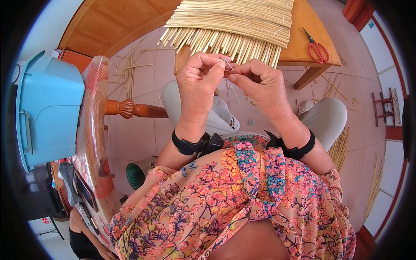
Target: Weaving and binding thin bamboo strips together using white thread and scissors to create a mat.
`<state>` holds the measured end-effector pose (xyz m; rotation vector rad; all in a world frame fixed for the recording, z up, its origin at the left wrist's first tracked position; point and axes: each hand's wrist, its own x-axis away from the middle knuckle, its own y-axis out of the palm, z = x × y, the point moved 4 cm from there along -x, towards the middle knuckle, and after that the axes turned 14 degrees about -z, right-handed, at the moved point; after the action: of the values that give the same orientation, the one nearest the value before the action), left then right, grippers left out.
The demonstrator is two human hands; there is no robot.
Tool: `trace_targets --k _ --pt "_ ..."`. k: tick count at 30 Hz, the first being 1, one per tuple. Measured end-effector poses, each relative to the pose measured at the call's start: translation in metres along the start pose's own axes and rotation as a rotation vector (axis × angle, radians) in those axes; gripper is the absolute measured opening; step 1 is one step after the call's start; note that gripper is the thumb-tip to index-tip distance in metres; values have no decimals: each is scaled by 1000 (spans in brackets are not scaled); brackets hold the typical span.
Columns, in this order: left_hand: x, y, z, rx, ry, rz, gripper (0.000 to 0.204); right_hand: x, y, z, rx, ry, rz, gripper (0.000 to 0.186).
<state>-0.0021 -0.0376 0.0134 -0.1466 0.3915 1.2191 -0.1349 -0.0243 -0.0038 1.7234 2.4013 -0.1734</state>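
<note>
Both my hands meet in front of me, just short of the near edge of a mat of straw-coloured reed stalks (pixel 234 30). My left hand (pixel 200 80) pinches white thread (pixel 235 92) between thumb and forefinger. Close beside it, my right hand (pixel 263 84) also pinches the thread, its fingers curled. A short, thin, straight piece slants between the fingertips; whether it is taut thread or a needle I cannot tell. A loose thread end hangs below the hands. The stalks lie side by side, their uneven ends pointing toward me.
The mat rests on a wooden table (pixel 308 65), with red-handled scissors (pixel 317 48) at its right. Loose stalks (pixel 130 71) litter the tiled floor. On the left, a blue plastic bin (pixel 52 108) stands on a plastic-covered table (pixel 93 134). Another person's arm (pixel 89 232) shows at lower left.
</note>
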Motion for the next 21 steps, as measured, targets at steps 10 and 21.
trace_targets --k 10,21 --pt "0 -1 -2 8 10 4 5 0 0 2 7 -16 7 10" --pt "0 -1 1 8 8 6 5 1 1 3 -29 -2 9 10"
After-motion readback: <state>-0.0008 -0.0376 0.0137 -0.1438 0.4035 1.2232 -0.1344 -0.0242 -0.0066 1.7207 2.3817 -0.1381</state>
